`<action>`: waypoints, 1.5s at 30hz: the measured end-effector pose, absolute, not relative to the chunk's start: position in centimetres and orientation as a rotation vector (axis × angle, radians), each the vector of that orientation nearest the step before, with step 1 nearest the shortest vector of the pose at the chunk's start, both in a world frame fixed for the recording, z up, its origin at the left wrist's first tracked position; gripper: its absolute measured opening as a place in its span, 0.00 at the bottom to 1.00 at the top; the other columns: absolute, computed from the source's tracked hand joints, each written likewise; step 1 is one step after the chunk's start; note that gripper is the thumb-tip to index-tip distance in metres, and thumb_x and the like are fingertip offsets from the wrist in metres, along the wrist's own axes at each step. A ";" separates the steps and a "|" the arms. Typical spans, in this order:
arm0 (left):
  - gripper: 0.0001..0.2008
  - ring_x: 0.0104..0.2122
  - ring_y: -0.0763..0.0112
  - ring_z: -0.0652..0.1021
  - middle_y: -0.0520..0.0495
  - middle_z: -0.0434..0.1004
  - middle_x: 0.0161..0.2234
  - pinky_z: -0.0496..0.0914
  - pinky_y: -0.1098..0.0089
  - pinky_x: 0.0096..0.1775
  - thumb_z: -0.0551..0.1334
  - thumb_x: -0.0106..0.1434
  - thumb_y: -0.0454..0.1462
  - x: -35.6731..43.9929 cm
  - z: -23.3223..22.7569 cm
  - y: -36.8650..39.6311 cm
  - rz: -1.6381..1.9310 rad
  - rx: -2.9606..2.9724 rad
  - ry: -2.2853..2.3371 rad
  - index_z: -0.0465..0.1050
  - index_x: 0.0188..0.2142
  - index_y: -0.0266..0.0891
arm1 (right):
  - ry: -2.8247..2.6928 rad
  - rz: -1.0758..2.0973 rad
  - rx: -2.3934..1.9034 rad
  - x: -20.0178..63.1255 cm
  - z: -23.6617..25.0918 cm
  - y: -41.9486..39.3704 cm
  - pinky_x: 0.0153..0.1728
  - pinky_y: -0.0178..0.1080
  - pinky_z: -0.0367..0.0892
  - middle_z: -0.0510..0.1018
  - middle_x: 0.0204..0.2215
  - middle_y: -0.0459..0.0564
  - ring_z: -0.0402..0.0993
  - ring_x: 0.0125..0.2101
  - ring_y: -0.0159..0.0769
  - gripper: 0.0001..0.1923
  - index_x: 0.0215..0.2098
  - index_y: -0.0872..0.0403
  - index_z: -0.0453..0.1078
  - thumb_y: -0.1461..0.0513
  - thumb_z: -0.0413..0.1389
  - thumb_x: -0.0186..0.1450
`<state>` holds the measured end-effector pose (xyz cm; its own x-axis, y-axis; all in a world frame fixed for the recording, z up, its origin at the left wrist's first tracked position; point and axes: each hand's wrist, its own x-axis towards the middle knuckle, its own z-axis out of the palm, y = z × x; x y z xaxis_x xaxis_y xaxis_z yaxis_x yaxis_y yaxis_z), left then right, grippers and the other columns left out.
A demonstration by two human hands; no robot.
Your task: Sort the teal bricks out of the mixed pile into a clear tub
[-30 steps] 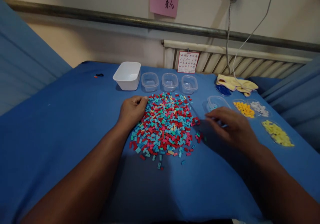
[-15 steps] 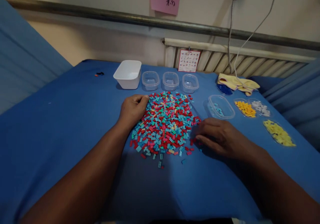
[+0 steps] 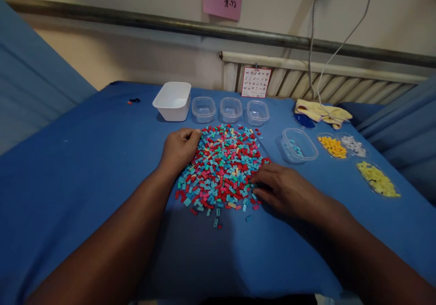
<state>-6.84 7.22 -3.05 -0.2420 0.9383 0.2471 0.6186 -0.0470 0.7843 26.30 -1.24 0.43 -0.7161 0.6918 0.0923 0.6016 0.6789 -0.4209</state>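
Observation:
A wide heap of small toy building bricks [image 3: 221, 168], mostly red, light blue, pink and green, lies spread on the blue cloth. My left hand [image 3: 179, 148] rests closed against the heap's left edge, thumb over curled fingers; whatever may be inside is hidden. At the right edge, my right hand [image 3: 282, 187] reaches into the bricks with its thumb and fingers slightly apart, and no brick shows between them. Beyond that hand stands a clear plastic tub [image 3: 299, 146] with a few light blue bricks inside.
Along the back stand a white bin [image 3: 172, 109] and three clear tubs, the middle one [image 3: 230, 114] among them. At right lie containers of orange bricks [image 3: 332, 147], white bricks [image 3: 353, 146], yellow bricks [image 3: 378, 179] and dark blue pieces [image 3: 304, 121], beside a yellow cloth [image 3: 322, 110].
My right hand has moved left, from beside the heap onto its right edge. My left hand stays in the same place by the bricks.

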 end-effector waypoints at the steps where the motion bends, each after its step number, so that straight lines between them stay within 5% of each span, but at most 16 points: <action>1: 0.20 0.30 0.65 0.73 0.50 0.77 0.26 0.63 0.67 0.32 0.62 0.69 0.51 -6.9 -3.0 7.3 1.188 1.649 1.878 0.80 0.30 0.40 | -2.652 0.521 -1.041 26.1 0.4 -1.3 0.47 0.44 0.72 0.83 0.43 0.55 0.79 0.44 0.44 0.06 0.48 0.53 0.79 0.63 0.59 0.77; 9: 0.19 0.31 0.63 0.75 0.49 0.78 0.27 0.64 0.66 0.33 0.63 0.69 0.50 -7.0 -3.1 7.4 1.181 1.673 1.886 0.83 0.31 0.39 | -2.661 0.480 -1.089 25.1 0.0 -1.5 0.39 0.40 0.65 0.79 0.33 0.50 0.75 0.35 0.38 0.09 0.38 0.53 0.76 0.70 0.56 0.73; 15: 0.18 0.31 0.63 0.75 0.49 0.78 0.27 0.64 0.67 0.33 0.63 0.69 0.49 -6.7 -2.8 7.1 1.186 1.631 1.881 0.83 0.32 0.39 | -2.352 0.571 -1.074 27.1 0.7 -0.9 0.38 0.39 0.71 0.84 0.37 0.50 0.80 0.35 0.38 0.07 0.45 0.51 0.79 0.65 0.58 0.74; 23: 0.18 0.29 0.64 0.73 0.49 0.76 0.26 0.63 0.67 0.31 0.63 0.69 0.49 -6.7 -2.8 7.1 1.191 1.632 1.868 0.82 0.31 0.39 | -2.019 -0.163 -1.395 33.1 1.1 2.0 0.38 0.46 0.74 0.85 0.37 0.54 0.81 0.33 0.44 0.09 0.48 0.52 0.82 0.58 0.60 0.76; 27: 0.18 0.30 0.65 0.73 0.50 0.77 0.27 0.63 0.67 0.32 0.64 0.69 0.50 -6.9 -3.1 7.2 1.201 1.635 1.861 0.82 0.30 0.40 | -2.008 -0.235 -1.494 34.9 0.2 3.1 0.41 0.51 0.76 0.88 0.44 0.58 0.82 0.35 0.48 0.13 0.53 0.54 0.83 0.57 0.59 0.77; 31: 0.20 0.29 0.65 0.72 0.50 0.74 0.25 0.63 0.66 0.32 0.63 0.69 0.50 -6.9 -3.1 7.2 1.188 1.646 1.868 0.80 0.29 0.40 | -2.110 -0.105 -1.305 32.8 0.6 1.7 0.44 0.49 0.77 0.87 0.45 0.57 0.84 0.40 0.48 0.10 0.51 0.51 0.82 0.59 0.58 0.78; 37: 0.19 0.29 0.66 0.72 0.50 0.75 0.26 0.62 0.66 0.33 0.63 0.69 0.49 -6.7 -3.0 7.1 1.194 1.624 1.862 0.79 0.29 0.39 | -2.618 0.580 -0.648 27.5 0.9 -1.7 0.44 0.41 0.75 0.86 0.42 0.53 0.83 0.42 0.39 0.11 0.47 0.51 0.79 0.67 0.54 0.80; 45: 0.20 0.30 0.66 0.72 0.50 0.73 0.26 0.62 0.68 0.33 0.62 0.71 0.49 -6.4 -2.8 6.8 1.153 1.655 1.889 0.78 0.29 0.39 | -2.693 0.643 -0.608 26.8 -0.1 -1.9 0.48 0.44 0.74 0.85 0.44 0.54 0.80 0.43 0.41 0.09 0.48 0.54 0.78 0.68 0.55 0.80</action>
